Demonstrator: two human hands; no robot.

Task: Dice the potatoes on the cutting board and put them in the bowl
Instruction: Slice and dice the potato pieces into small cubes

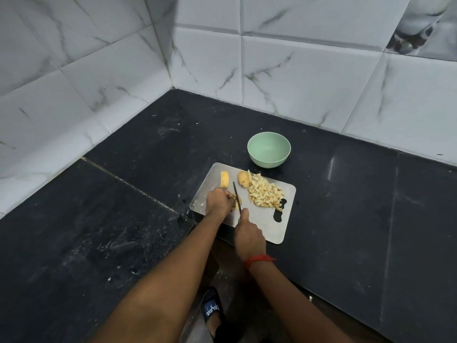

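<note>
Head view: right grip (248, 235) closed round knife (236, 196); left grip (218, 203) curled over potato piece (238, 203) near left edge of cutting board (272, 231). Diced pile (265, 194) lies at its right; bowl (269, 149) stands just beyond its far edge.

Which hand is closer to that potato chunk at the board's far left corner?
Left. The left hand, holding a potato slice, sits right beside the potato chunk; the right hand, holding the knife, is farther back.
</note>
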